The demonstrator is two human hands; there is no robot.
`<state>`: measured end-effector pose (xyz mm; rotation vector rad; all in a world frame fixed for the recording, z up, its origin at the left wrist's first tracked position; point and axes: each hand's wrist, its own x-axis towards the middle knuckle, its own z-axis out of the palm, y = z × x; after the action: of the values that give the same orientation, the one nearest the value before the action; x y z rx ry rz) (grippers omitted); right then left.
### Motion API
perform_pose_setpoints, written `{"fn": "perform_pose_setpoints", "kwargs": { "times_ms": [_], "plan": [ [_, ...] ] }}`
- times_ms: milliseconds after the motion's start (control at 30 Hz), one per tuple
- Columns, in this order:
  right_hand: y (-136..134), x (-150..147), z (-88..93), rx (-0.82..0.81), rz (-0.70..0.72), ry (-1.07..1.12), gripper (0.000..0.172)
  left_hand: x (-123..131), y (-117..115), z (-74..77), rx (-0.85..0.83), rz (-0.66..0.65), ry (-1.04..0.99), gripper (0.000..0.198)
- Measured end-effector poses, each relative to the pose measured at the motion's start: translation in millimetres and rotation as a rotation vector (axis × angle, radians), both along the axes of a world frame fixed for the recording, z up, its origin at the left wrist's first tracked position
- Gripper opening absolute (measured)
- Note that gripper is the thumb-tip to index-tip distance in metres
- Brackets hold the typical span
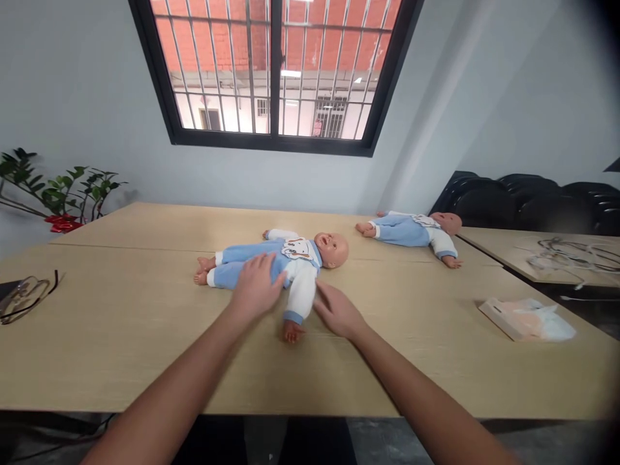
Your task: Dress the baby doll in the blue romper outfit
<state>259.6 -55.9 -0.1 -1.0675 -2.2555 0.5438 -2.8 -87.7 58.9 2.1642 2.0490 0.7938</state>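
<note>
A baby doll (290, 261) in a blue-and-white suit lies on its back in the middle of the wooden table (145, 336), head to the right. My left hand (256, 287) rests flat on the doll's belly and hip, fingers stretched out. My right hand (336, 311) lies open beside the doll's near arm, fingertips touching the white sleeve. Neither hand grips anything.
A second doll (411, 231) in the same suit lies farther right. A pack of diapers (526, 318) sits near the right edge. Glasses (24, 294) lie at the left. A plant (58, 194) stands far left, black chairs (527, 200) and cables (566, 255) far right.
</note>
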Motion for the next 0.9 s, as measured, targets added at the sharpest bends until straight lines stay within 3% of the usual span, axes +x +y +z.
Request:
{"fn": "perform_pose_setpoints", "kwargs": {
  "times_ms": [67,133,267,367,567,733,900],
  "plan": [
    [-2,-14,6.9,0.033,0.077,-0.109,0.056,36,17,0.0,-0.138,0.042,-0.015,0.08],
    [-3,-19,11.6,0.046,0.093,-0.199,0.051,57,35,-5.9,-0.198,0.036,0.037,0.088],
    [3,-15,8.4,0.038,0.096,-0.211,0.058,49,74,-21.7,-0.228,0.053,0.149,0.095],
    [6,-11,1.1,0.014,0.044,-0.178,0.065,18,107,-27.0,-0.235,0.089,0.188,0.09],
    [4,-9,-4.0,0.02,0.025,-0.212,0.06,-68,171,-29.0,-0.171,0.169,0.293,0.084],
    [8,-6,-12.0,0.128,0.03,-0.22,0.058,-147,220,-28.3,-0.162,0.214,0.318,0.079],
    [17,-4,-18.1,0.258,0.034,-0.164,0.056,-219,257,-28.0,-0.168,0.34,0.291,0.071]
  ]
}}
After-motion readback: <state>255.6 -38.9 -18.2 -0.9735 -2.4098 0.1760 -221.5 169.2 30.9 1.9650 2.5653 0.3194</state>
